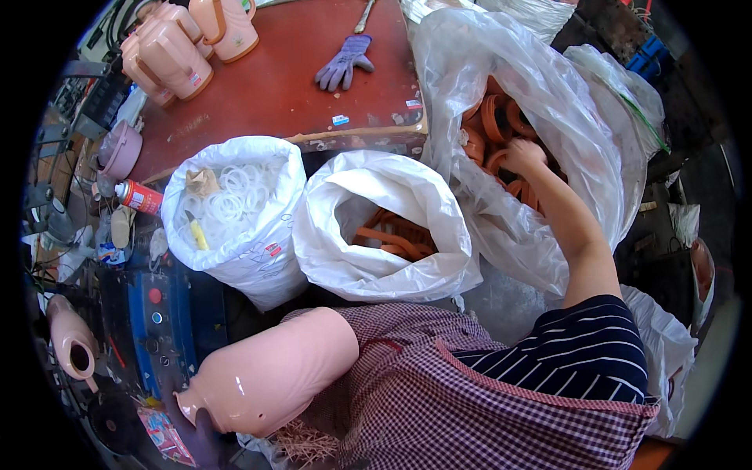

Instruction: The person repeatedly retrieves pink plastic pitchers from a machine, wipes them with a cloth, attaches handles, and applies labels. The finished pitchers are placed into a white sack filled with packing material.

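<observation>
The pink shell (pixel 270 376), axis eight-to-two o'clock, touched the left hand (pixel 205 435), eight o'clock from the right hand (pixel 523 157) at orange parts (pixel 474 146), both grips' closure and hold indiscernible.

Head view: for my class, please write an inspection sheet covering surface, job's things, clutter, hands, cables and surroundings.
Surface: red-brown tabletop, worn along its near edge.
Job's things: pink shell, tilted over the checked apron; orange parts, bagged.
Clutter: purple glove on the tabletop.
Hands: left hand, gloved, holding the pink shell's narrow end; right hand, bare, among orange parts, fingers partly hidden.
Cables: cannot tell.
Surroundings: blue panel, left.
</observation>
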### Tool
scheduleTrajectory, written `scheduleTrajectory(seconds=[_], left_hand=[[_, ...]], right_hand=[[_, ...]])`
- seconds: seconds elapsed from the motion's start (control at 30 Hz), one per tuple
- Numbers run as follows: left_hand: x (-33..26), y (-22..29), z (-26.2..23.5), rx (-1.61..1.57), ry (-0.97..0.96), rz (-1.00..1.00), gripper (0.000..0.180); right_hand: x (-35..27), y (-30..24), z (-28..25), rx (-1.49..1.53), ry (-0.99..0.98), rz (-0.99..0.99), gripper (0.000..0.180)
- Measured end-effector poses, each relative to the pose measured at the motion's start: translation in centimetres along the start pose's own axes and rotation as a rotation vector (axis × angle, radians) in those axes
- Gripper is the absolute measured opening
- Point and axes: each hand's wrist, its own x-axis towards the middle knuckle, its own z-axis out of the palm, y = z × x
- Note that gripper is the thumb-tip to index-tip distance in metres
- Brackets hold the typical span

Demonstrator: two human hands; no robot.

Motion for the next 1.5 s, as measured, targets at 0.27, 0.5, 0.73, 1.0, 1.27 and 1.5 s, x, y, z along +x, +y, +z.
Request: scheduleTrajectory(seconds=[0.27,0.5,0.73,1.0,1.27,1.5], left_hand=[[-2.4,-1.9,-0.2,-0.097,0.043,-0.026,0.078],[-5.2,-5.8,-1.0,-0.271,0.079,-0.004,0.078],[-7.7,-12.5,-1.2,-0.422,0.387,-0.186,0.059],[-14.3,-16.2,2.3,-0.989,0.722,-0.169,0.051],[-23.1,-20.6,6.4,-0.750,0.873,-0.327,0.069],[-24.7,-18.5,9.4,-1.362,0.695,-0.374,0.057]], right_hand=[[0.9,6.4,6.4,0.190,-0.107,0.535,0.079],[6.2,9.6,9.8,0.289,0.078,0.191,0.050],[-4.3,-12.1,-15.0,0.393,0.428,-0.355,0.027],[-22.4,-33.2,-9.9,0.683,-1.130,-1.481,0.040],[-29.5,-31.0,-6.1,0.369,-0.997,-1.865,0.057],[-28.2,-36.7,-5.0,0.771,-0.911,-1.278,0.056]])
